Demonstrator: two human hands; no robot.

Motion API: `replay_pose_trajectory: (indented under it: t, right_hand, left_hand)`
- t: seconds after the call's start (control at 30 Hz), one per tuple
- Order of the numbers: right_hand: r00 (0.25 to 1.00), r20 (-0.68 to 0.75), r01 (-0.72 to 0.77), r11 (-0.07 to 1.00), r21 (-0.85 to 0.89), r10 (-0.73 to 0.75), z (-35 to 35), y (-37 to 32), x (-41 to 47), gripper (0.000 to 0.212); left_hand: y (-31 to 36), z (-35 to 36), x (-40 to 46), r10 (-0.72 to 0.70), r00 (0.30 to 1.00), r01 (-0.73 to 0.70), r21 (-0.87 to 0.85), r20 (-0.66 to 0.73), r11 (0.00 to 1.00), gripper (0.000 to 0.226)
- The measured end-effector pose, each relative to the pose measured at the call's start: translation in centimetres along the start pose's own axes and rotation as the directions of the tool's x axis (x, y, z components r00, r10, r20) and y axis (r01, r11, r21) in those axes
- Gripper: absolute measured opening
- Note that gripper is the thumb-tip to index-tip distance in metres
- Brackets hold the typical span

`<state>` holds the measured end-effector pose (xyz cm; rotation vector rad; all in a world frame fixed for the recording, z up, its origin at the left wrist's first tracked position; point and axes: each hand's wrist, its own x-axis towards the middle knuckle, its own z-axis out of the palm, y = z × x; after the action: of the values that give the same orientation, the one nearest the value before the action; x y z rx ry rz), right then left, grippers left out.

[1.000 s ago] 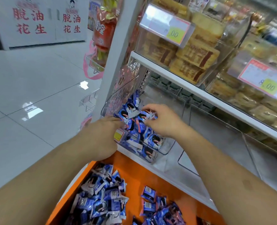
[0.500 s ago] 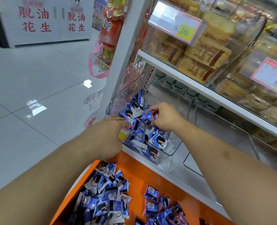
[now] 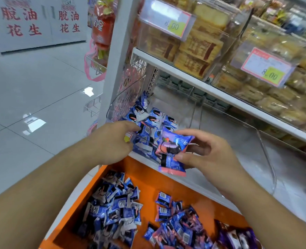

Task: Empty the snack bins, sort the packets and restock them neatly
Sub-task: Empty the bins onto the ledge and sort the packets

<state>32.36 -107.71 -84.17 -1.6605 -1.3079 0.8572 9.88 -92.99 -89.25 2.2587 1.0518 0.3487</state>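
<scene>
packet [image 3: 173,151], blue with pink ends: pinched between thumb and curled fingers of the right hand [image 3: 209,159], held in the air in front of the clear bin [image 3: 112,106], above the orange tray [image 3: 148,178]. half a second ago the same hand was down inside the bin among the packets; it has since drawn back toward the body with this one lifted out.
left hand [image 3: 112,141]: at the bin's front edge, fingers reaching into the blue packets [image 3: 154,121] heaped there; whether its grip is closed on any of them cannot be told. it sits at much the same spot as before.
bin: on the lower shelf [image 3: 238,141], leftmost, against the white upright, partly filled.
tray, below the shelf: one pile of blue and white packets [image 3: 112,209] at left, a second mixed blue and pink pile [image 3: 175,225] at right, apart from the first; purple packets [image 3: 238,238] at the far right corner. both piles lie as earlier.
upper shelf: clear bins of tan cakes [image 3: 195,47] with price tags [image 3: 166,18] reading 8.00.
</scene>
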Motion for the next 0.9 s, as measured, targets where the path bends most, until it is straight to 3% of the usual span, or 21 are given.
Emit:
replay_pose_trajectory:
  t: [0.23,0.43,0.6,0.7,0.77,0.9]
  right_hand:
    - [0.972,-0.035,-0.226,0.962,0.155,0.234,-2.6,6.4,-8.4,0.05]
    - [0.928,-0.078,-0.328,0.897,0.298,0.365,-5.0,11.5,-12.5,0.049]
    - [0.893,-0.073,-0.45,0.887,-0.101,0.444,-5.6,15.4,-13.2,0.049]
    - [0.88,-0.042,-0.421,0.736,-0.53,0.473,-5.8,16.0,-13.5,0.064]
    - [0.876,-0.04,-0.418,0.714,-0.562,0.481,-5.8,15.3,-13.6,0.068]
    - [0.889,-0.051,-0.415,0.752,-0.512,0.456,-5.5,14.0,-13.5,0.055]
  left_hand:
    - [3.4,1.3,-1.5,0.048,0.998,-0.048,-0.004,0.051,0.999,0.049]
    - [6.7,4.4,-2.1,0.124,0.983,-0.122,-0.022,0.138,0.992,0.05]
    - [9.0,7.2,-2.5,0.166,0.96,-0.164,-0.029,0.226,0.986,0.044]
    - [9.8,8.1,-2.6,0.163,0.96,-0.163,-0.022,0.229,0.986,0.043]
    - [9.8,8.1,-2.4,0.153,0.963,-0.16,0.015,0.222,0.987,0.044]
    - [8.0,6.4,-1.4,0.133,0.981,-0.14,0.044,0.138,0.989,0.051]
